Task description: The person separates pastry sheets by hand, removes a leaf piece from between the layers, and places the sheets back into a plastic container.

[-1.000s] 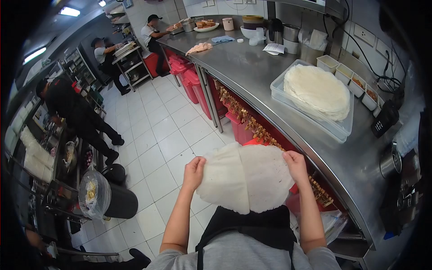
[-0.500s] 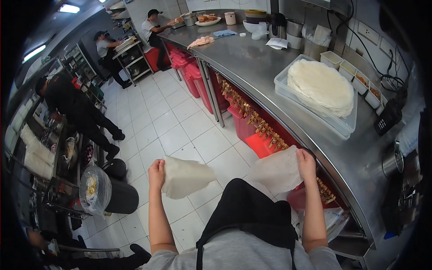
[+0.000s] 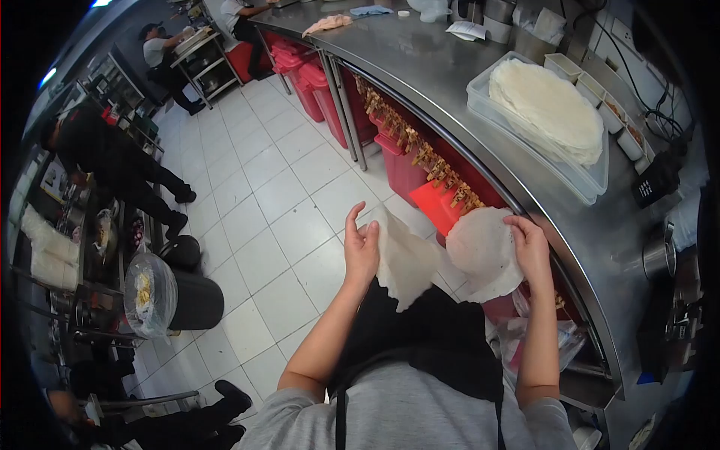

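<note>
My left hand (image 3: 362,253) holds a thin, pale, translucent wrapper (image 3: 409,262) by its edge. Its thumb presses on the sheet while one finger points up. Another thin wrapper (image 3: 489,251) hangs from my right hand (image 3: 531,251), pinched at its upper right edge between thumb and fingers. The two sheets nearly meet in front of my black apron (image 3: 420,337); I cannot tell whether they touch. On the steel counter to the right, a tall stack of similar round wrappers (image 3: 546,105) lies in a clear plastic tub (image 3: 525,161).
Clothespins (image 3: 420,154) line the counter's front edge, with red bins (image 3: 322,101) below. Small containers (image 3: 592,90) stand behind the tub. At left are a lined black bin (image 3: 199,298) and a person in black (image 3: 112,157). Other people work farther back.
My left hand has moved right and up, bringing its wrapper close to the other one. One of its fingers is now raised. My right hand has shifted slightly right and up.
</note>
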Demonstrator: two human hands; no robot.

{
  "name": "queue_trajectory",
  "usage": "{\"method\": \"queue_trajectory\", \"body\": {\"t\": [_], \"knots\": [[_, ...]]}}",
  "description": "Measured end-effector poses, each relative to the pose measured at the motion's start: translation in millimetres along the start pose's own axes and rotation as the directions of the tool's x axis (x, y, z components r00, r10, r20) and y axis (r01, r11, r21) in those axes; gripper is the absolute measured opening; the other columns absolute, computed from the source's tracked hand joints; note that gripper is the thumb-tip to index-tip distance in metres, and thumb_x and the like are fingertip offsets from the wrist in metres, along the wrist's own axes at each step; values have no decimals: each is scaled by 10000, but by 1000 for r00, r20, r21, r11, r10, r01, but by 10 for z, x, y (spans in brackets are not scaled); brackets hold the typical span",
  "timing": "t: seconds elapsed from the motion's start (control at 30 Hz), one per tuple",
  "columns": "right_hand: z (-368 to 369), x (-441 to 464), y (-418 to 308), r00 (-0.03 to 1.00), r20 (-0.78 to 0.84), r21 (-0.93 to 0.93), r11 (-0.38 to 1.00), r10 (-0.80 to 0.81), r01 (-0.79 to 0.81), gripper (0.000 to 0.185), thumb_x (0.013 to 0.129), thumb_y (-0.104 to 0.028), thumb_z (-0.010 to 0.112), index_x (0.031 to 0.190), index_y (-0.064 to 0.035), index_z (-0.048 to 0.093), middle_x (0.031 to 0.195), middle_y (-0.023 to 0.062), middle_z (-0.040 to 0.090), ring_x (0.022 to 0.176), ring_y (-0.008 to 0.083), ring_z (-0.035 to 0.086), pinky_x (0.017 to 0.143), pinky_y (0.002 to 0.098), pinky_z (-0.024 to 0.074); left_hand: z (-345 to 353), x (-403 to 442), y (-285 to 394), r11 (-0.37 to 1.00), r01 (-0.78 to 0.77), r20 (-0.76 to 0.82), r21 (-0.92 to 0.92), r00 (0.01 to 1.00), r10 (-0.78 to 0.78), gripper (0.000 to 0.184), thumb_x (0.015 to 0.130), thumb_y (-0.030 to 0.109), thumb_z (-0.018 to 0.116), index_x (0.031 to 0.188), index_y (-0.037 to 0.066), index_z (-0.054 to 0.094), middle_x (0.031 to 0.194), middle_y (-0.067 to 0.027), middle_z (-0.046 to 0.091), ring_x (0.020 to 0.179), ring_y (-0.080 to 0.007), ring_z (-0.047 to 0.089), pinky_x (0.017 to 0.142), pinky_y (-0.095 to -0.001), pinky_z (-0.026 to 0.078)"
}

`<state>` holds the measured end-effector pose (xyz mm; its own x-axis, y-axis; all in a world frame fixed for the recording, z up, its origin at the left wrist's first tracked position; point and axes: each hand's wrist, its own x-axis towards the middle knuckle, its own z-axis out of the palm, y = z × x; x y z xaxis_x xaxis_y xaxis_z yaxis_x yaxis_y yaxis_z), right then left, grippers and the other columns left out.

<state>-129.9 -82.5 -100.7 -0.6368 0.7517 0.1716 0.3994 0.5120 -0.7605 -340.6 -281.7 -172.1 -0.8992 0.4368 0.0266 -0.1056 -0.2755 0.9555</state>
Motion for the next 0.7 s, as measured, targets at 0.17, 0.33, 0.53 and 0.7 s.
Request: {"method": "queue_trajectory", "body": {"t": [0.17,0.33,0.53,0.7], "knots": [[64,7,-197,969,69,61,970,-239,235,349,764,32,621,1111,41,587,1083,126,591,992,261,595,881,294,440,-701,-426,-593,823,-21,180,568,979,-99,368,848,147,671,1189,33,591,986,-98,673,891,-137,612,786,-243,477],[491,9,-554,899,261,457,865,-353,207,569,748,25,662,1289,4,486,1270,129,490,1183,203,478,987,293,363,-1491,-773,-1086,705,300,140,642,859,-493,508,746,72,727,1229,27,575,1215,-142,601,1129,-198,559,961,-308,430],[900,-164,-645,841,447,850,439,-305,-292,753,758,-20,714,1409,-5,336,1363,81,405,1193,126,422,969,248,349,-1705,-745,-1139,748,484,194,453,766,-613,559,718,-2,709,1251,0,542,1229,-114,582,1131,-193,538,961,-324,434],[1613,-730,529,739,670,631,576,-68,-519,826,749,2,710,1437,-2,253,1451,116,304,1158,145,467,968,276,400,-1845,-692,-1233,808,515,176,287,801,-573,461,792,44,658,1235,7,536,1187,-87,597,1072,-191,570,922,-316,460]]}}
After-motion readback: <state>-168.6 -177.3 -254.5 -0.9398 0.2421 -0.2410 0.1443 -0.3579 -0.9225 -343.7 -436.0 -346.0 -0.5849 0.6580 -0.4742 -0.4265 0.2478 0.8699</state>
